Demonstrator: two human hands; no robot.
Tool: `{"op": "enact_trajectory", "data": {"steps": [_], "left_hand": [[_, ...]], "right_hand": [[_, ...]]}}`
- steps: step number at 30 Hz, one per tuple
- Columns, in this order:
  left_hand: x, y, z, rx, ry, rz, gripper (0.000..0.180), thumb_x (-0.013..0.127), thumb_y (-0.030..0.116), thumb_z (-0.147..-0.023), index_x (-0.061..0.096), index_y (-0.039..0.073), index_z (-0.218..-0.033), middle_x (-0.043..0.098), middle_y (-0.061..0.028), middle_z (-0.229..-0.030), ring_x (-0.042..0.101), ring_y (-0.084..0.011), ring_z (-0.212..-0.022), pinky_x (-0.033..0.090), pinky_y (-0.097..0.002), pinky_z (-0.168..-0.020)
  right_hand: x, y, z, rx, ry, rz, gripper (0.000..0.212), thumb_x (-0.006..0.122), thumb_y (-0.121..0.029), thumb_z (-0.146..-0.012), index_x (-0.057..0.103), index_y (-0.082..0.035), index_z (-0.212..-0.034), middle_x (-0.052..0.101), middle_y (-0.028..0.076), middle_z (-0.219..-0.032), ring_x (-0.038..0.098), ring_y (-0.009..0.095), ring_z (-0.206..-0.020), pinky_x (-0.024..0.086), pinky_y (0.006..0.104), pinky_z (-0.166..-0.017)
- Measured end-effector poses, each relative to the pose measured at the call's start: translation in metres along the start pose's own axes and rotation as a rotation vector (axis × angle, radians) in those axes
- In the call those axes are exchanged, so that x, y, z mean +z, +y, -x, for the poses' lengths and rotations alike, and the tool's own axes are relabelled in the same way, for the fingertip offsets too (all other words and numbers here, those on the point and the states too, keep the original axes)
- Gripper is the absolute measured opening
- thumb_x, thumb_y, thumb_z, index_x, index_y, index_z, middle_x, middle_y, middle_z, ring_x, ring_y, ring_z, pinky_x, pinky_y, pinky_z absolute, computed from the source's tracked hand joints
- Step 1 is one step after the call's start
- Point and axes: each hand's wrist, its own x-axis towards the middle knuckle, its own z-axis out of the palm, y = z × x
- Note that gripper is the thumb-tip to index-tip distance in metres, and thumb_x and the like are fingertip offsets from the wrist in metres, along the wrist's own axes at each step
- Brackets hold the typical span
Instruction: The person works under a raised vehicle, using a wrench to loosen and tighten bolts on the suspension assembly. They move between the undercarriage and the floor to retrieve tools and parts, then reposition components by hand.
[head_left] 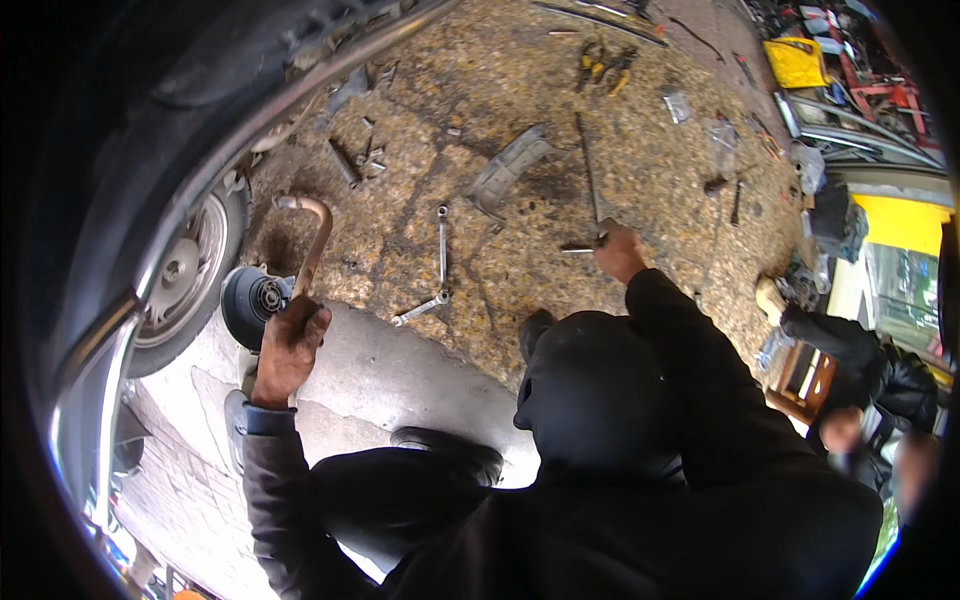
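Note:
My left hand (288,350) is closed around a rusty bent metal tube (322,230), whose curved end points up and to the left. Behind the tube is a round dark part (252,303) with a coiled centre. On the right, my right hand (622,253) grips a long thin metal rod (588,165) at its near end. A short metal piece (577,248) sticks out leftward beside those fingers. Between the hands, a combination wrench (443,245) and a second wrench (420,309) lie on the ground, nearly meeting at one end. Beyond them rests a curved grey plate (515,170).
A car wheel (180,270) and dark bodywork border the left. Yellow-handled pliers (605,68) lie farther off. Loose metal pieces (343,163) are scattered at the far left. Along the right are a yellow container (796,63), plastic bags and another person (865,365) in dark clothing.

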Motion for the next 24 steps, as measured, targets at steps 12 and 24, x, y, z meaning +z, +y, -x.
{"op": "enact_trajectory", "data": {"steps": [12, 24], "left_hand": [[0.043, 0.112, 0.121, -0.471, -0.063, 0.536, 0.02, 0.055, 0.021, -0.096, 0.06, 0.004, -0.087, 0.056, -0.0042, -0.073, 0.053, -0.0118, -0.059, 0.045, -0.0261, -0.054], [0.043, 0.31, 0.201, -0.698, -0.302, 0.533, 0.023, 0.056, 0.019, -0.095, 0.057, 0.004, -0.077, 0.051, 0.0012, -0.062, 0.046, -0.006, -0.052, 0.037, -0.0224, -0.046]], "right_hand": [[-0.112, -0.039, 0.174, -0.127, -0.047, -0.281, 0.028, 0.068, -0.022, -0.077, 0.063, -0.001, -0.096, 0.067, 0.021, -0.08, 0.067, 0.037, -0.078, 0.054, 0.0447, -0.072], [-0.199, 0.013, 0.358, 0.259, -0.122, -0.498, 0.026, 0.067, -0.022, -0.078, 0.066, -0.004, -0.097, 0.069, 0.019, -0.089, 0.066, 0.038, -0.087, 0.053, 0.0442, -0.078]]}}
